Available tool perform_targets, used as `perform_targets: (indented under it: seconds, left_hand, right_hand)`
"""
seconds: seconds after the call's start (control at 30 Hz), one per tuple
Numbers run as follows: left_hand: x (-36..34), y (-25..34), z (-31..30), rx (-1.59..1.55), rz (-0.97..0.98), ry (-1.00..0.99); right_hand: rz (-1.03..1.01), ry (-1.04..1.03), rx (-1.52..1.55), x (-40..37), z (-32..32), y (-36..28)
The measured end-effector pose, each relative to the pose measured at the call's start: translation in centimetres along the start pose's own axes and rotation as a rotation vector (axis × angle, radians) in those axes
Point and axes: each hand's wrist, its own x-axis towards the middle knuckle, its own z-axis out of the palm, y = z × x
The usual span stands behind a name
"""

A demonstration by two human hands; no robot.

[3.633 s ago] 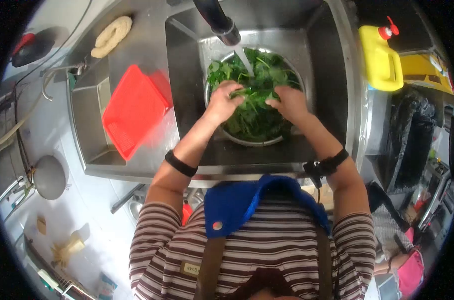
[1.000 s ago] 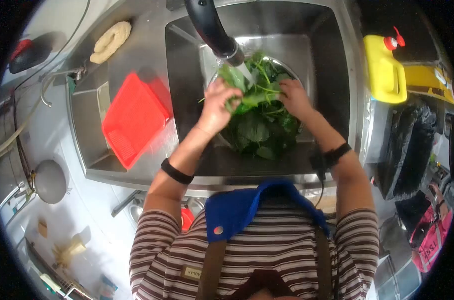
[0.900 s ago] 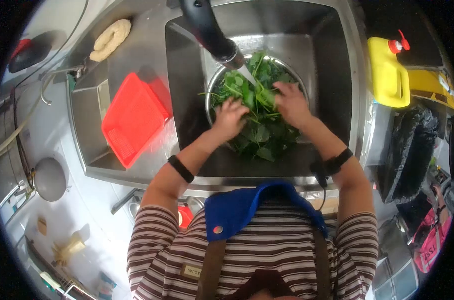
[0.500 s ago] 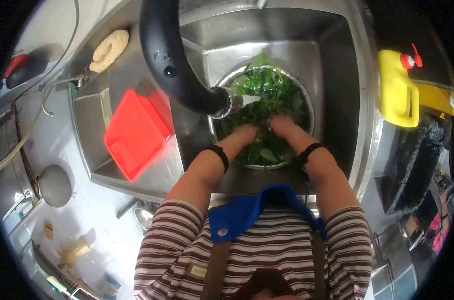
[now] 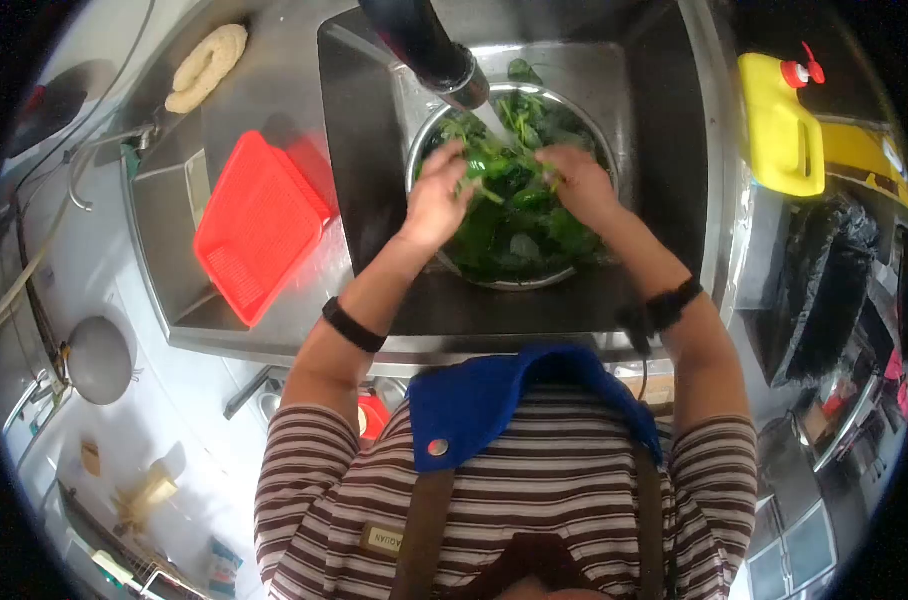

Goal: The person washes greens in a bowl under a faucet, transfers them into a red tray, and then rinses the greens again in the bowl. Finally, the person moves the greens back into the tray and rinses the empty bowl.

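A round metal basin [image 5: 411, 185] in the sink is full of wet leafy greens [image 5: 519, 215]. Water runs from a black faucet [image 5: 429, 50] into its middle. My left hand [image 5: 437, 205] is at the basin's left side, fingers curled on some green stems and slightly blurred. Over the right half, my right hand [image 5: 582, 188] has its fingers closed on greens, their tips partly hidden among the leaves. Both hands are above the water's surface.
A red plastic basket [image 5: 259, 230] rests on the counter left of the steel sink [image 5: 664, 120]. Behind it lies a beige loofah-like ring [image 5: 206, 68]. To the right stand a yellow pump jug [image 5: 782, 125] and a black plastic-covered object [image 5: 824, 280].
Both hands have come up out of the greens and moved farther apart, the left one going left. The view has shifted, and the faucet now appears higher.
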Motion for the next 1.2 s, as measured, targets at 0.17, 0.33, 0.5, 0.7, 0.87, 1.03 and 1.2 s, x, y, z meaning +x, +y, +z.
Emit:
perform_targets:
  seconds: [0.17, 0.33, 0.5, 0.7, 0.87, 1.03, 1.2]
  left_hand:
    - [-3.1, -1.2, 5.0, 0.259, -0.078, -0.38]
    - [-3.7, 0.4, 8.9, 0.562, 0.078, -0.899]
    - [0.4, -3.6, 10.5, 0.535, -0.103, -0.915]
    - [1.6, 0.4, -1.6, -0.065, -0.162, -0.185]
    - [-1.4, -0.5, 0.1, 0.24, -0.052, -0.28]
    - [-1.3, -0.6, -0.2, 0.13, -0.055, -0.301]
    - [2.8, -2.0, 2.4, 0.153, -0.224, -0.233]
  right_hand:
    - [0.112, -0.661, -0.448, -3.7, -1.1, -1.4]
    - [-0.169, -0.928, -0.519, -6.3, 2.5, 1.8]
    - [-0.062, -0.791, -0.492, -4.8, 6.9, 5.9]
    - [0.167, -0.424, -0.147, 2.2, -3.1, -2.8]
    - [0.369, -0.589, -0.208, -0.1, -1.0, -1.2]
    - [-0.051, -0.085, -0.295, 0.3, -4.0, -2.8]
    - [0.087, -0.338, -0.522, 0.1, -2.4, 1.1]
